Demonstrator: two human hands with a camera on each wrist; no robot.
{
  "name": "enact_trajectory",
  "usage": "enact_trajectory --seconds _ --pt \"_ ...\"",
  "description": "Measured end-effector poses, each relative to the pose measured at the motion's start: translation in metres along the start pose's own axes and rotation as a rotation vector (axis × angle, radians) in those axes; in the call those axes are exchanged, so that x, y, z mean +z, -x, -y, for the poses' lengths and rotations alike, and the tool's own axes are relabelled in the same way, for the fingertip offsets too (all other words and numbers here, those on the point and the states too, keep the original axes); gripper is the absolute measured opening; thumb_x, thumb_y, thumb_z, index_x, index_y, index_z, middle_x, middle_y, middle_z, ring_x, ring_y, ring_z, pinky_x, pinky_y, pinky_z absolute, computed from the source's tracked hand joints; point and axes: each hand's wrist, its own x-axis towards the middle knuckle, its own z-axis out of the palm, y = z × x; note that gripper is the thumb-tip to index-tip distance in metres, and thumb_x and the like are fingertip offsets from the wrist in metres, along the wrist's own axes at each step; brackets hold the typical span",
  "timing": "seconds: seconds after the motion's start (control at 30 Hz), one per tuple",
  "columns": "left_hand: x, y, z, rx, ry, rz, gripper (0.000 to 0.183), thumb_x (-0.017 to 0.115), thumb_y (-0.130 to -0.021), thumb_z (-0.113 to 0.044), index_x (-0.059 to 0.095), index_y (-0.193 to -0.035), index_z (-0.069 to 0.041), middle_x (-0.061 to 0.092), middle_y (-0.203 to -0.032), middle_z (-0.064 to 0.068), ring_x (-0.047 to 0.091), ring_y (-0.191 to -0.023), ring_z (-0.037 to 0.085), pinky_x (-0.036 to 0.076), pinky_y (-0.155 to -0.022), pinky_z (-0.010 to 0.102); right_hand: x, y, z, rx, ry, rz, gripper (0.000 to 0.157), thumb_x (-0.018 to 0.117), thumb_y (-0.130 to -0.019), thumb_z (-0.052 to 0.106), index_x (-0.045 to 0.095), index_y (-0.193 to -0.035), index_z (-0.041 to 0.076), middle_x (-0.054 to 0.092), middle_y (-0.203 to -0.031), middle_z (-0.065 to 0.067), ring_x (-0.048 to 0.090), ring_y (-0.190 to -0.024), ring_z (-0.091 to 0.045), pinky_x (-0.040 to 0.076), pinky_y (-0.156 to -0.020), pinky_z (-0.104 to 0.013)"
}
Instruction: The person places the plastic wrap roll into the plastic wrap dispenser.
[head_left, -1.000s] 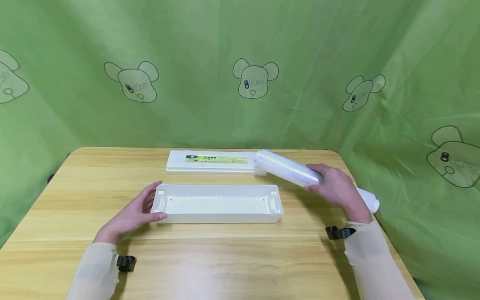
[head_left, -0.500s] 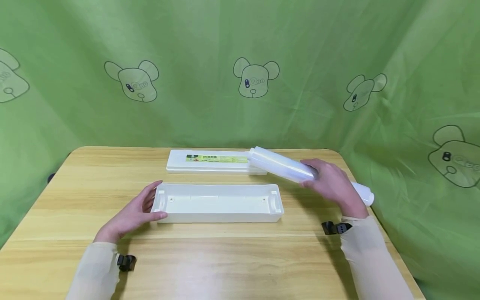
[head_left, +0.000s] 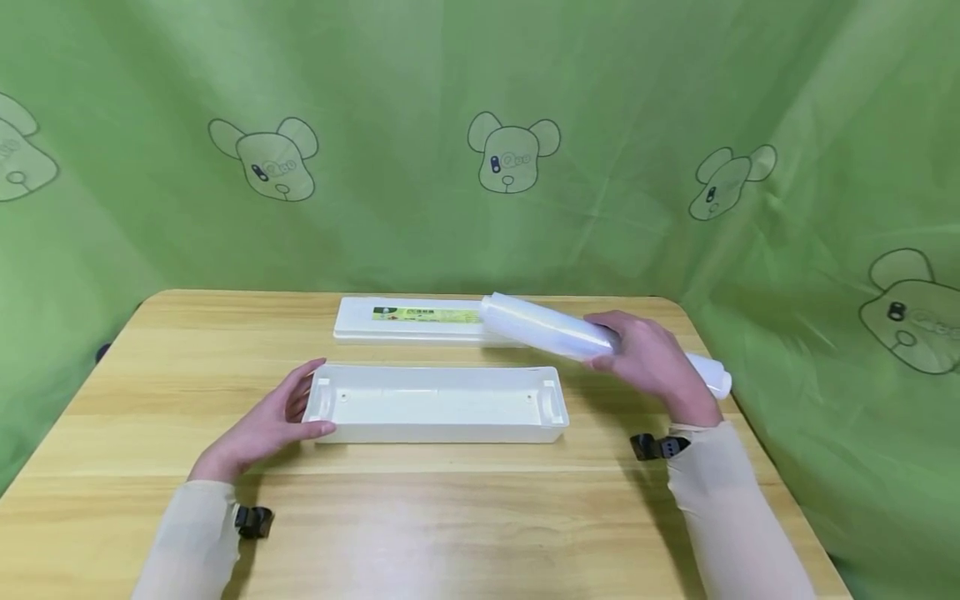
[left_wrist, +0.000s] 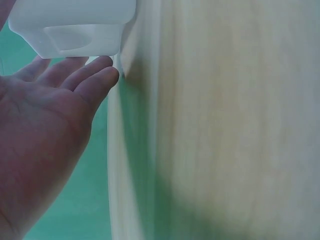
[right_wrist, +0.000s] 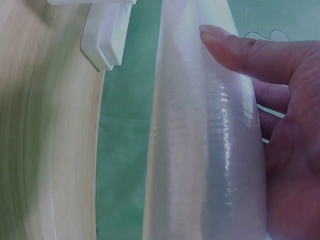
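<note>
A long roll of cling film (head_left: 547, 327) is in my right hand (head_left: 645, 354), tilted and raised over the table's right side. My thumb and fingers grip it round the middle, as the right wrist view also shows on the film roll (right_wrist: 205, 130). The left end of the roll overlaps the lid in the head view. My left hand (head_left: 262, 425) holds the left end of a long open white plastic box (head_left: 442, 433), thumb at the front corner and fingers at the back one. In the left wrist view the fingers (left_wrist: 95, 82) meet the box's end wall (left_wrist: 75, 37).
Behind the box lies a white lid (head_left: 412, 331) with a green and yellow label, its right end partly hidden by the roll. All stands on a wooden table (head_left: 450, 525). A green curtain (head_left: 390, 225) with bear drawings hangs round the far and side edges.
My right hand has carried the cling film roll to the left and slightly up, so it covers more of the lid. The left hand and the box have stayed in place.
</note>
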Motion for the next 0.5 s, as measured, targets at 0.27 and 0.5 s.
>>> enact_trajectory --seconds 0.27,0.5 --pt "0.0 0.002 -0.002 -0.011 -0.007 -0.003 0.101 0.079 -0.084 -0.023 0.011 -0.158 -0.014 0.018 -0.158 0.026 0.023 -0.141 0.044 0.023 -0.114 0.051 0.004 -0.003 0.006 -0.051 -0.019 -0.006 0.063 0.084 -0.075 0.023 0.062 -0.133 0.009 0.066 -0.12 -0.012 0.061 -0.1 -0.03 0.048 -0.088 -0.051" --pt "0.001 0.001 -0.001 -0.006 -0.007 -0.003 0.1 0.079 -0.085 -0.022 0.011 -0.158 -0.014 0.018 -0.157 0.026 0.023 -0.142 0.044 0.023 -0.114 0.051 0.007 -0.004 0.014 -0.063 -0.047 0.003 0.065 0.084 -0.075 0.022 0.061 -0.134 0.01 0.067 -0.12 -0.01 0.061 -0.1 -0.028 0.048 -0.089 -0.051"
